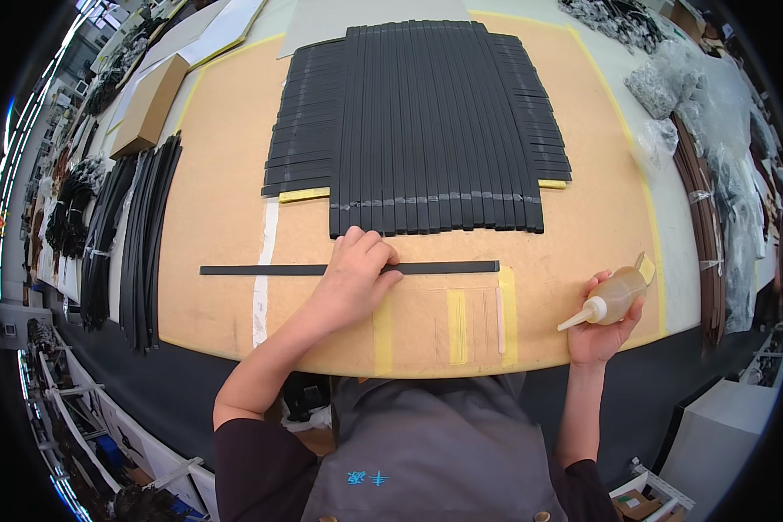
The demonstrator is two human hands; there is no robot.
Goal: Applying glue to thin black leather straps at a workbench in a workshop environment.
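My left hand (359,277) rests over a single flat black strip (444,267), its fingers and thumb gripping it near the middle. The strip lies crosswise on the tan work board (215,196). In my right hand (597,336) is a translucent squeeze bottle (616,297) holding amber liquid, tilted with its pointed nozzle towards the lower left. Above the single strip, many black strips (430,130) lie side by side, with clear tape across their near ends. Under them, more black strips run crosswise and stick out at both sides.
Bundles of dark strips (147,248) and a cardboard box (150,107) stand at the left. Brown strips (701,241) and clear plastic wrap (724,130) lie at the right. Yellow tape (457,326) marks the board near its front edge.
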